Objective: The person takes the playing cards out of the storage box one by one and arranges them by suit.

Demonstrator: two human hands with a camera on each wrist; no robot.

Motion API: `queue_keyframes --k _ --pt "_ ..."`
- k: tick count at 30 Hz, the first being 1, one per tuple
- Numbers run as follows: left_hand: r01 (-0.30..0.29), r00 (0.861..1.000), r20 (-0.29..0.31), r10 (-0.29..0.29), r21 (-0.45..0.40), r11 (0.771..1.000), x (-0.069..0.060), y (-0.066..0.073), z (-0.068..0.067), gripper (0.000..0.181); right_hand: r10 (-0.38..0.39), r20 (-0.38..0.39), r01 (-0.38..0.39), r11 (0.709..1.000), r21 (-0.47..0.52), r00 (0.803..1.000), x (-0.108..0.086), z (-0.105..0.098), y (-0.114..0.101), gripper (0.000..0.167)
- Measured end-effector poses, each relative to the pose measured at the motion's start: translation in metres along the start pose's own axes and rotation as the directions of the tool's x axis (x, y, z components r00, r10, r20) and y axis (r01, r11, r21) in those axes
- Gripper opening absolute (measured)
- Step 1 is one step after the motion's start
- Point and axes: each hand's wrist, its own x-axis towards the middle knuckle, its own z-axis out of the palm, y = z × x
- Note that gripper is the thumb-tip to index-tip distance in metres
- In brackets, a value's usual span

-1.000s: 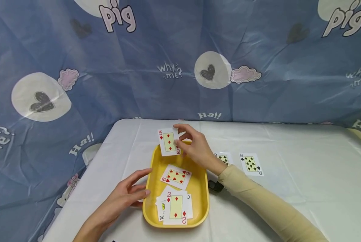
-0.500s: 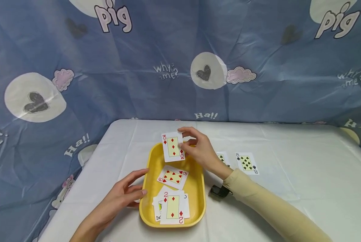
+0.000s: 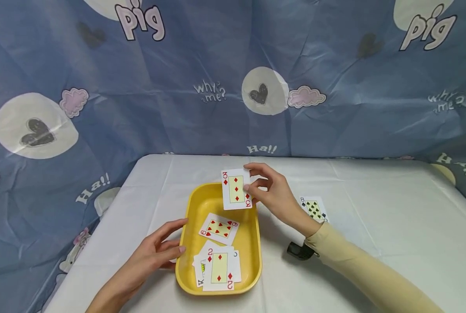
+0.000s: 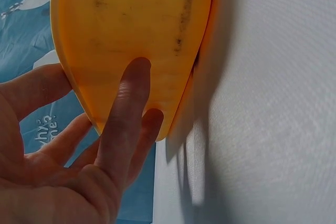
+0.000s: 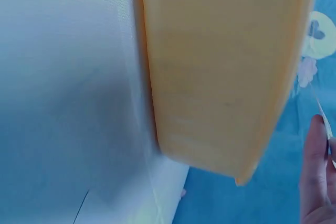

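Worktop: a flat top under a white, smooth cloth [image 3: 373,208] with faint fold lines and soft shadows.
Back of the room: a blue, wrinkly cloth [image 3: 201,126] hangs behind, printed with pale circles, grey hearts, pink clouds and words like "pig" and "Ha!!".
Right hand: the right hand [image 3: 277,195] reaches over the far right side of the tray. Its thumb and fingers pinch the right edge of the card, with just a small gap between them.
Right arm: a long tan sleeve [image 3: 365,265] covers it, and a small black thing [image 3: 300,251] sits under the wrist.
Left hand: the left hand [image 3: 152,252] is loosely open at the left side of the tray, fingers spread and tips on the outside wall. It has hold of nothing.
Held card: a thin white card with three red diamonds [image 3: 233,189] stands tipped up above the tray's far end.
Tray: a yellow, shiny, deep tray with round corners [image 3: 207,202]; dark smudges mark its outside in the left wrist view.
Cards inside: a white card with red hearts [image 3: 219,228] lies slanted. Nearer, a white card with two red diamonds [image 3: 219,271] overlaps a white "K" card [image 3: 199,280].
Card outside: a white card with black spades [image 3: 314,209] lies right of the tray, partly behind the right arm.
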Motion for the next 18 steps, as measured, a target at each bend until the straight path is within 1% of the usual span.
queue_keyframes --k 4,6,9,14,18 --pt "0.001 1.0 0.011 -0.001 -0.002 1.0 0.0 0.001 0.0 0.065 0.026 -0.028 -0.025 0.999 0.021 0.999 -0.008 -0.012 -0.001 0.046" --pt "0.001 1.0 0.013 -0.001 -0.007 1.0 0.0 0.001 0.0 0.065 0.038 -0.041 -0.037 0.999 0.016 0.998 -0.012 -0.017 0.0 0.046" --pt "0.008 1.0 0.005 -0.008 -0.015 1.0 0.0 0.002 0.0 0.064 0.052 -0.052 -0.052 0.999 -0.006 0.997 -0.016 -0.025 0.002 0.046" --pt "0.04 0.999 -0.011 -0.04 -0.018 0.999 0.001 0.003 0.0 0.065 0.069 -0.067 -0.071 0.997 -0.034 0.995 -0.024 -0.037 0.002 0.047" --pt "0.041 0.999 -0.008 -0.041 -0.023 0.999 0.002 0.002 0.0 0.065 0.073 -0.084 -0.079 0.995 -0.062 0.994 -0.03 -0.051 0.003 0.047"
